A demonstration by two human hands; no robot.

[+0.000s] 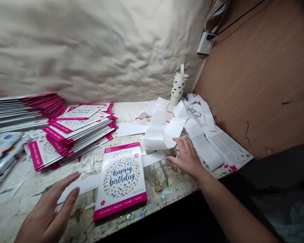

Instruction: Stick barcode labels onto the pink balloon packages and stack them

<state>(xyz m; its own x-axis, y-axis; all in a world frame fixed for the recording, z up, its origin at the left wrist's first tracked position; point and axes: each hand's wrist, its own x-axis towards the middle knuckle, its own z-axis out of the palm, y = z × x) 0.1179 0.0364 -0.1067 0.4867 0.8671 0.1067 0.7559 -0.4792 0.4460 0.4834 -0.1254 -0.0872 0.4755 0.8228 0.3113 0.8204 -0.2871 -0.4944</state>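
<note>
L hand (47,211) is hovering near left, fingers spread, gripping nothing, w/ a gap b/w it and the birthday pkt (120,182). R hand (188,158) is sitting to the right of the pkt, thumb and fingers parted, index tip right by the edge of a curled white strip (176,130); can't tell if it's actually touching. Hands are lying well apart. Pkt is resting face up b/w them, close to the near edge of the worktable (78,219).

To handle the strip well, R thumb and index should prob. be pinching just the loose end, not scooping the whole curl, as it's looking springy and may be tangling w/ the heap of strips (196,108) far right. L hand would best be pressing pkt lightly, palm flat, so it isn't skidding off the near edge. Flat paper is showing on both sides of pkt, seemingly running under it, so lifting straight up should be safer than dragging. L arm should also be clearing the uneven card stack (78,135), far left.
</note>
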